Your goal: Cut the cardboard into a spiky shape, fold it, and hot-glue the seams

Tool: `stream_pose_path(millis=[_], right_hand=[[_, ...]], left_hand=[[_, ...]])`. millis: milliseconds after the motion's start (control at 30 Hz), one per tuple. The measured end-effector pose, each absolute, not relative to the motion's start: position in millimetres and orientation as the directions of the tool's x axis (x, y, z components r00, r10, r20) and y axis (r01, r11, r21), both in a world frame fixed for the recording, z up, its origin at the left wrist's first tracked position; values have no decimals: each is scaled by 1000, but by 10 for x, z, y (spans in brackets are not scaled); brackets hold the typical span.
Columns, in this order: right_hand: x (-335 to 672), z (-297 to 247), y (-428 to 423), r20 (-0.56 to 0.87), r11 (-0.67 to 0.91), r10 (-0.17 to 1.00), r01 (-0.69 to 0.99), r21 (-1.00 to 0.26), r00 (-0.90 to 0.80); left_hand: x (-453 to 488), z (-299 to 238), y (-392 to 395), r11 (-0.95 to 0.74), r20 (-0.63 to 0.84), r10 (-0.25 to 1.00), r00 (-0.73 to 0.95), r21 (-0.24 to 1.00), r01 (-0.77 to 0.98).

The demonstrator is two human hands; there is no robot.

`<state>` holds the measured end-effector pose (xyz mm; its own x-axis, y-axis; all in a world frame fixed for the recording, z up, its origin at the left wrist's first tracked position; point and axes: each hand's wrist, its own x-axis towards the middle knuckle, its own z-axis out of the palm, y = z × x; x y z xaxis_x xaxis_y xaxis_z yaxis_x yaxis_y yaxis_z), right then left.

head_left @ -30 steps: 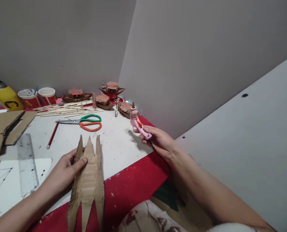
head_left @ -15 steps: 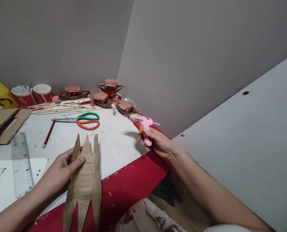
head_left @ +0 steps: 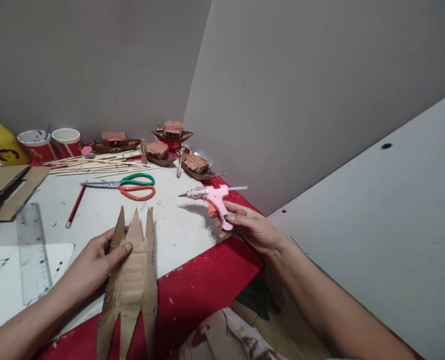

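My left hand (head_left: 104, 255) grips the left side of a cut cardboard piece (head_left: 132, 280), thumb on its face and fingers behind. The piece has pointed strips at both ends, and its side flaps are bent up. In my right hand (head_left: 248, 225) is a pink glue gun (head_left: 217, 197), held by its handle with fingers around the orange trigger. Its metal nozzle points left, and a clear glue stick pokes out of the back. The gun is above the table, apart from the cardboard.
Scissors (head_left: 138, 186), a red pencil (head_left: 75, 206) and a clear ruler (head_left: 34, 255) lie on the white tabletop (head_left: 177, 220). Thin sticks (head_left: 95, 165), small model boats (head_left: 198, 165), paper cups (head_left: 65, 142) and a yellow bottle (head_left: 1, 142) stand behind. Cardboard sheets (head_left: 23, 195) lie left.
My right hand has swung the glue gun to the left and levelled it, so its nozzle now shows clear of the model boat. My left hand and the cardboard stay nearly still.
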<state>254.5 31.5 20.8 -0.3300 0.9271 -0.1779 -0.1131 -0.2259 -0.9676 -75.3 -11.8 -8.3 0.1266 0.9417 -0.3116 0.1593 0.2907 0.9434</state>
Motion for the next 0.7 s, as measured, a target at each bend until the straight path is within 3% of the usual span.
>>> stream_pose_path(millis=[700], right_hand=[[2665,70,263,-86,-117,971,-128,-985,-221]], left_hand=[[-784,-109,-115,283,-317,933,170,939,197]])
